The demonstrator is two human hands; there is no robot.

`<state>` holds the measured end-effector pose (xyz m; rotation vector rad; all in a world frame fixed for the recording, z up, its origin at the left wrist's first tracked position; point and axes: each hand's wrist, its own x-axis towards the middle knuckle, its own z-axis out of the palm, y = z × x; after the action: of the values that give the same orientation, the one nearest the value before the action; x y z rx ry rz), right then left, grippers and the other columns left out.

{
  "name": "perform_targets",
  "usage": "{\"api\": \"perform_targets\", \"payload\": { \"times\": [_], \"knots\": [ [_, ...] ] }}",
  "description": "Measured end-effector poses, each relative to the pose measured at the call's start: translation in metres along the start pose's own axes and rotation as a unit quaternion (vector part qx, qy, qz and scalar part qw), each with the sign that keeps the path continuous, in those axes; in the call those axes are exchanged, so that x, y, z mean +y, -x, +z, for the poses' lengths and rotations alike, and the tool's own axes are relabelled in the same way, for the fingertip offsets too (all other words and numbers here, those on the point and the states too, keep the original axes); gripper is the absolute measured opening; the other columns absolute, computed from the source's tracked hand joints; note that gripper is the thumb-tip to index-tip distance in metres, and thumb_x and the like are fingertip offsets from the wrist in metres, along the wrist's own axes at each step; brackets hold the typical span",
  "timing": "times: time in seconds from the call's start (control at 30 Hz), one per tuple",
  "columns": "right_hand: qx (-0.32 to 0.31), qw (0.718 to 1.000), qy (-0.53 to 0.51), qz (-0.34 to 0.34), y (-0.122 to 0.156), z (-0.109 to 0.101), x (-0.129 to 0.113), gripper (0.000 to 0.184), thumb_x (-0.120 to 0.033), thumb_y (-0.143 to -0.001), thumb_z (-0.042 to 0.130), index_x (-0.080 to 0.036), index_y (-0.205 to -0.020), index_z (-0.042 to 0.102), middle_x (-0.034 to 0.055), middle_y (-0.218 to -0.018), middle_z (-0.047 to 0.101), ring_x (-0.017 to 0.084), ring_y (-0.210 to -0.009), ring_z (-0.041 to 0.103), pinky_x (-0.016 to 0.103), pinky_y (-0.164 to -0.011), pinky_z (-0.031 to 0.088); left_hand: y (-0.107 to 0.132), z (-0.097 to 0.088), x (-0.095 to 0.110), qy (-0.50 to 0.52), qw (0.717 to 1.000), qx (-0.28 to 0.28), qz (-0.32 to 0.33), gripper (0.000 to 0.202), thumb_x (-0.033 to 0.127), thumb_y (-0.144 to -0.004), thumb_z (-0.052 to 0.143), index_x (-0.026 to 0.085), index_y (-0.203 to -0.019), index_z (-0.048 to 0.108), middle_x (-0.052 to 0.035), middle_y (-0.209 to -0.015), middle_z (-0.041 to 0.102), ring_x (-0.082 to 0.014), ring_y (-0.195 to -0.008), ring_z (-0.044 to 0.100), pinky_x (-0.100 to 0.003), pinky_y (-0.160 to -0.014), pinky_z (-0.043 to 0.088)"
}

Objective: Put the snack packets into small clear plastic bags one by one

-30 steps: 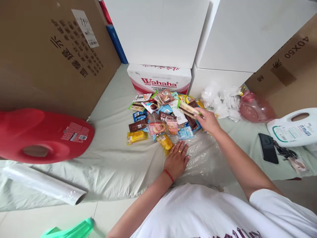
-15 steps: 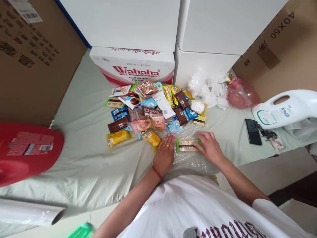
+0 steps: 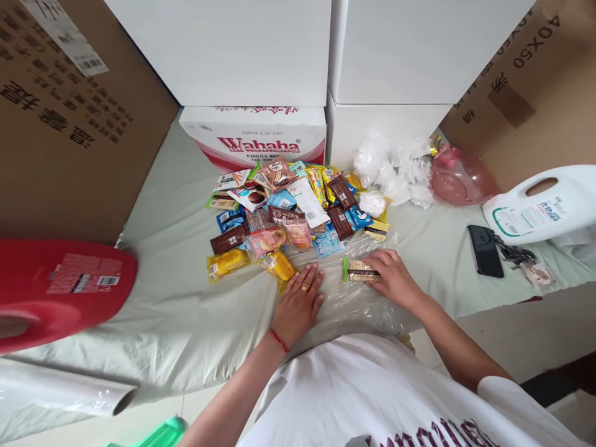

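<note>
A heap of wrapped snacks (image 3: 293,211) lies on a pale green cloth (image 3: 186,304). In front of it is a sheet of clear plastic film (image 3: 358,304). My left hand (image 3: 298,304) rests flat on the film's left part, fingers stretched out, a ring on one finger and a red string at the wrist. My right hand (image 3: 393,276) lies over a brown snack bar with green ends (image 3: 356,271), its fingers curled on the bar and pressing it onto the film. A yellow snack packet (image 3: 278,267) lies just beyond my left fingertips.
White boxes (image 3: 233,49) and a red-and-white Wahaha carton (image 3: 254,136) stand behind the heap, with brown cartons (image 3: 60,118) at both sides. A red jug (image 3: 56,288) and a film roll (image 3: 65,391) lie left. Crumpled plastic (image 3: 391,171), a pink bowl (image 3: 463,180), a white jug (image 3: 544,208) and a phone (image 3: 485,250) lie right.
My right hand brought the green-ended bar from the heap down onto the film and now covers more of it. My left hand stayed flat on the film. The camera shifted.
</note>
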<state>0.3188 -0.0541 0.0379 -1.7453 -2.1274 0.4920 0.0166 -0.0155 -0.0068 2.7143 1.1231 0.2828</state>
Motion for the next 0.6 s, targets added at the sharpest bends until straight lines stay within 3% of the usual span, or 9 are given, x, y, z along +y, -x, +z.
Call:
{"api": "perform_targets", "payload": {
  "times": [0.13,0.27,0.4,0.5,0.6],
  "knots": [
    [0.023,0.999,-0.024,-0.019,0.002,-0.013,-0.015,0.052,-0.037,-0.088,0.073,-0.028,-0.137,0.060,0.0121,-0.129,0.059,0.033,-0.123,0.048,0.052,-0.107,0.044,-0.003,0.000,-0.002,-0.005,1.000,-0.009,0.000,0.063,0.042,-0.102,0.046,0.015,-0.158,0.037,-0.0109,-0.165,0.036,-0.0281,-0.152,0.036,-0.048,-0.124,0.033],
    [-0.035,0.998,-0.035,-0.044,0.005,0.005,-0.026,0.051,-0.035,-0.087,0.075,-0.027,-0.136,0.061,0.0122,-0.127,0.061,0.033,-0.123,0.050,0.052,-0.106,0.045,-0.004,-0.003,-0.011,0.003,1.000,-0.007,-0.003,0.066,0.042,-0.102,0.044,0.017,-0.161,0.030,-0.0107,-0.165,0.037,-0.0264,-0.152,0.036,-0.046,-0.124,0.032],
    [-0.082,0.995,-0.028,-0.046,-0.002,0.015,-0.017,0.054,-0.041,-0.086,0.077,-0.025,-0.135,0.062,0.0133,-0.129,0.061,0.034,-0.122,0.052,0.052,-0.104,0.046,-0.003,-0.007,-0.019,0.016,1.000,-0.005,-0.025,0.064,0.045,-0.104,0.040,0.018,-0.161,0.032,-0.0092,-0.164,0.038,-0.0246,-0.153,0.035,-0.045,-0.126,0.029],
    [-0.107,0.992,-0.033,-0.056,-0.040,-0.005,-0.022,0.037,-0.048,-0.097,0.061,-0.022,-0.121,0.069,0.0127,-0.119,0.067,0.031,-0.112,0.060,0.046,-0.095,0.052,-0.002,-0.008,-0.021,0.025,0.999,-0.004,-0.039,0.062,0.048,-0.105,0.038,0.018,-0.159,0.035,-0.0073,-0.164,0.038,-0.0232,-0.153,0.034,-0.043,-0.126,0.027],
    [-0.080,0.992,-0.001,-0.102,-0.111,-0.028,-0.062,0.035,-0.042,-0.105,0.045,-0.022,-0.117,0.070,0.0110,-0.108,0.071,0.027,-0.100,0.065,0.042,-0.088,0.052,-0.001,-0.007,-0.022,0.033,0.999,0.003,-0.041,0.062,0.048,-0.104,0.038,0.017,-0.159,0.035,-0.0067,-0.165,0.037,-0.0228,-0.154,0.033,-0.043,-0.127,0.027]
  ]
}}
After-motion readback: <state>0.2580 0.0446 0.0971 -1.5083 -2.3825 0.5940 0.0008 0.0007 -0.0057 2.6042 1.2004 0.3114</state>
